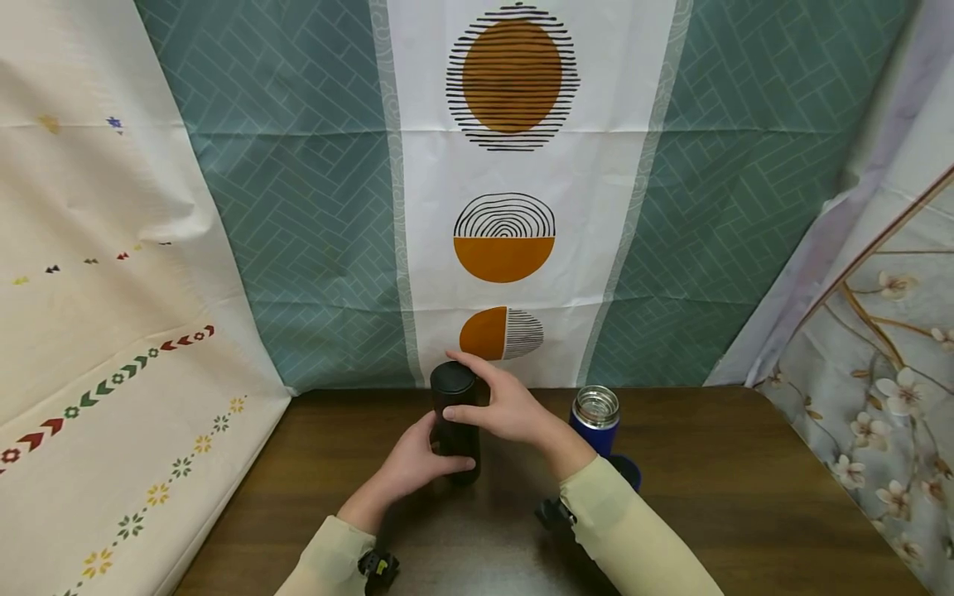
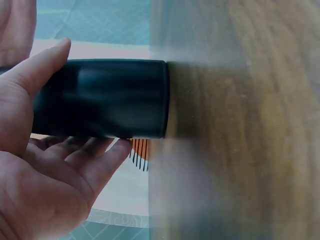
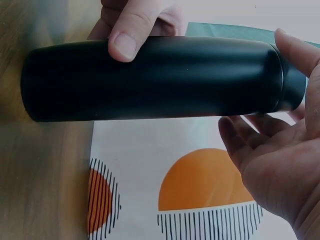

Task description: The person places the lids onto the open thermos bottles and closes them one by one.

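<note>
A tall black thermos bottle with a black lid stands upright on the table, its base on or close to the wood. My left hand grips the lower body, thumb across the front and fingers behind. Higher up, my right hand holds the bottle around its top, the thumb and fingers on opposite sides near the lid. In the right wrist view the black bottle lies sideways across the picture, the left thumb pressed on it. Its lid end is partly hidden by the right hand.
To the right stands a blue thermos without a lid, its steel mouth showing. A dark round cap lies before it, partly covered by my right sleeve. Patterned cloths hang behind and beside the brown wooden table.
</note>
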`<state>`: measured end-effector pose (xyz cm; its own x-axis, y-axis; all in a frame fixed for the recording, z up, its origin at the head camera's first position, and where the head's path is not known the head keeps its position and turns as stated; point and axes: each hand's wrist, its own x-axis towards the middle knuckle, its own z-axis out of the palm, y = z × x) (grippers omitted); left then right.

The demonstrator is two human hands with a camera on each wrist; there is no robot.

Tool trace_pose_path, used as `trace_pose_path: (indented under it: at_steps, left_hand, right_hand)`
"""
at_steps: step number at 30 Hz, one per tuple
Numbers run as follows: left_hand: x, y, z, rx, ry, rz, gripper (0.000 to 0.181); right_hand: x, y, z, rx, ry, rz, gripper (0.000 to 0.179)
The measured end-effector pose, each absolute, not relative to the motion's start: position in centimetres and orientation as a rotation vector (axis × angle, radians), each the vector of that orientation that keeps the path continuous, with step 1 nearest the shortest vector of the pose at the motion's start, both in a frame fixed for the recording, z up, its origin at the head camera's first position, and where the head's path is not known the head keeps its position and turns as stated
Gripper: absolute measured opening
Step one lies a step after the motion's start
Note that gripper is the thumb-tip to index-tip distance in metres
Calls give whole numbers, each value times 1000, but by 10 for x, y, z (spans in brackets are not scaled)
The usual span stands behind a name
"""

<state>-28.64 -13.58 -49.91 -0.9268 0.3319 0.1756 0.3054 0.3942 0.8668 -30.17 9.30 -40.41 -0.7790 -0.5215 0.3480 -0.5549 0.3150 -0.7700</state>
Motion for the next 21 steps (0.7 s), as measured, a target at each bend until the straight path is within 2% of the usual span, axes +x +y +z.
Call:
trace_pose_path:
  at_steps: [12,21]
  left_hand:
    - [-270,-135,-506,553,2680,1538,91]
    - [-254,-139,-503,545,2741,1369,101]
  right_hand:
    - [-283,108,-421,957,-2511,1483,103]
    - [-258,132,-441,927,-2584,1393,104]
